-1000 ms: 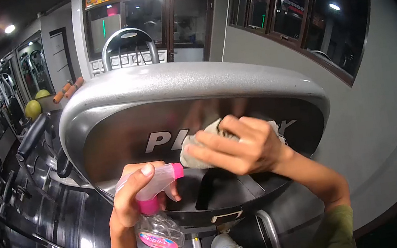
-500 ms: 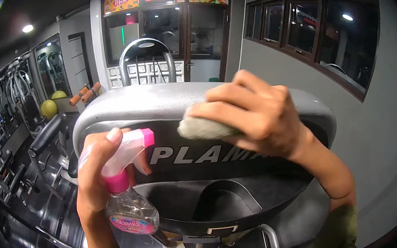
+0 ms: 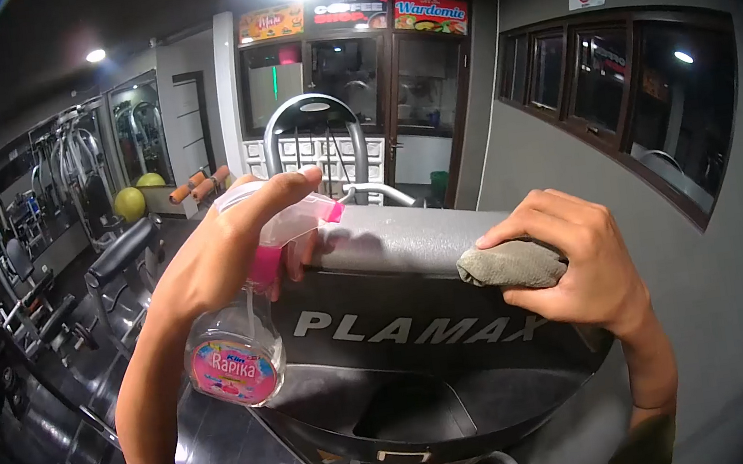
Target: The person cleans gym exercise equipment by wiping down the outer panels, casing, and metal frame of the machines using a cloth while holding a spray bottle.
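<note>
My left hand [image 3: 237, 234] is closed around the neck and trigger of a clear spray bottle [image 3: 238, 369] with a pink collar and a pink label. Its pink nozzle points right, over the silver top edge [image 3: 400, 238] of a gym machine's console. In my right hand [image 3: 574, 253] a folded grey-green cloth [image 3: 513, 267] is gripped, near the right end of that edge; whether the cloth touches it I cannot tell. Below, the black front panel [image 3: 383, 323] carries the lettering PLAMAX. Wet-looking specks show on the silver surface.
A moulded tray [image 3: 416, 407] lies under the panel. Behind the console stands another machine with an arched silver frame [image 3: 313, 114]. Weight machines and a yellow exercise ball [image 3: 130, 204] are to the left. A grey wall [image 3: 557, 154] with windows runs along the right.
My left hand has raised the spray bottle up and right toward the silver edge. The cloth in my right hand has moved right and slightly down. The camera view has shifted.
</note>
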The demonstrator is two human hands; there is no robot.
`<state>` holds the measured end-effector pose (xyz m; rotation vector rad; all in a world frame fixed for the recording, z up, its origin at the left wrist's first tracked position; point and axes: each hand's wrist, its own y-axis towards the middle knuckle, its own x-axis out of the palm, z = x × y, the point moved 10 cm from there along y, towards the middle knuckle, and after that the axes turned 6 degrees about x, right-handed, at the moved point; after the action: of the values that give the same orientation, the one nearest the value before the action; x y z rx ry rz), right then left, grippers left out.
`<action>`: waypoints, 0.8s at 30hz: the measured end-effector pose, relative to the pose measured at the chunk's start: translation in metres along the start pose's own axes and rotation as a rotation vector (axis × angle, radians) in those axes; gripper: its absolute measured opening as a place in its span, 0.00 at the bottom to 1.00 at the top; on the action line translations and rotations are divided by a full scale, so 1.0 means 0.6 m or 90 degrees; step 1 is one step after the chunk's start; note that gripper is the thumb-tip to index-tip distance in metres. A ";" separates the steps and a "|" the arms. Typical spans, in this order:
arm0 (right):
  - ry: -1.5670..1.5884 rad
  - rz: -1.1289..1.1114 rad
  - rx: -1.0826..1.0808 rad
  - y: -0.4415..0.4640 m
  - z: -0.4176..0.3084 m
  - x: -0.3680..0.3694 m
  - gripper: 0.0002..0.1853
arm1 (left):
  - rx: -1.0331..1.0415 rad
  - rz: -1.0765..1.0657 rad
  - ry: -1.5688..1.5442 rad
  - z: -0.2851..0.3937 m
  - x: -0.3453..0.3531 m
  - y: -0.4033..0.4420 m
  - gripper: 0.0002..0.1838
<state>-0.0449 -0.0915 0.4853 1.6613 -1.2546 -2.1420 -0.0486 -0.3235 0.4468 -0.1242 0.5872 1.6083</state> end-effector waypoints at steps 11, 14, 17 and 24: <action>0.026 0.014 -0.030 0.115 -0.023 0.080 0.12 | 0.007 -0.017 -0.159 -0.043 -0.033 0.026 0.30; 0.042 -0.055 0.025 0.134 -0.005 0.103 0.13 | 0.070 -0.068 -0.143 -0.026 -0.028 0.030 0.31; 0.021 -0.156 0.132 0.109 0.046 0.079 0.13 | 0.062 -0.133 -0.165 -0.027 -0.024 0.035 0.31; 0.090 -0.226 0.195 0.141 0.035 0.124 0.13 | 0.053 -0.268 -0.212 -0.019 -0.001 0.038 0.30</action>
<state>-0.1205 -0.1779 0.4897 2.2697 -1.3892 -2.0389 -0.0732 -0.3292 0.4440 0.0789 0.3391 1.1604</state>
